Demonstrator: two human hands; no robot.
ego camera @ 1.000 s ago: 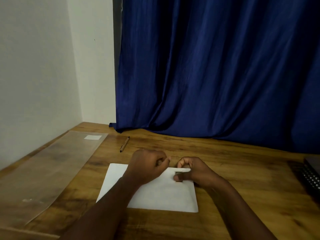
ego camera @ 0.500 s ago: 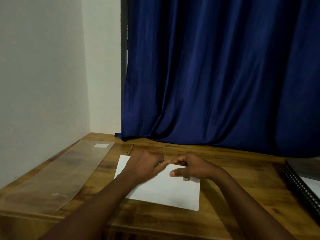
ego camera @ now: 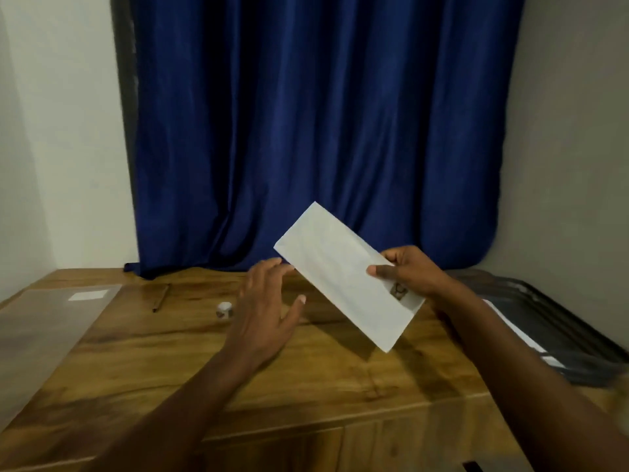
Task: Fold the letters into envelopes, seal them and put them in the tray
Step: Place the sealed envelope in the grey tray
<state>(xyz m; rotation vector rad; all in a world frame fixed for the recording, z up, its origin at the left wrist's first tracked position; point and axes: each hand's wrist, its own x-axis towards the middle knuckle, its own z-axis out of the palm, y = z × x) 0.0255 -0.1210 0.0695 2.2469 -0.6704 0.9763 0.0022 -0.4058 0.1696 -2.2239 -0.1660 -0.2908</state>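
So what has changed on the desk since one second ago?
The white envelope left the wooden desk: the right hand now holds it up, tilted, toward the dark tray. The left hand let go and hovers open. The pen and plastic sheet did not move.

One envelope (ego camera: 343, 274), one tray (ego camera: 558, 321), one pencil (ego camera: 160, 298), one plastic sheet (ego camera: 44, 321), two hands

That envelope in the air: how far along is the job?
Looks done: a stamp is on the envelope. In hand: the right hand pinches it above the table; the left hand is open. Left: laying it in the tray at right.
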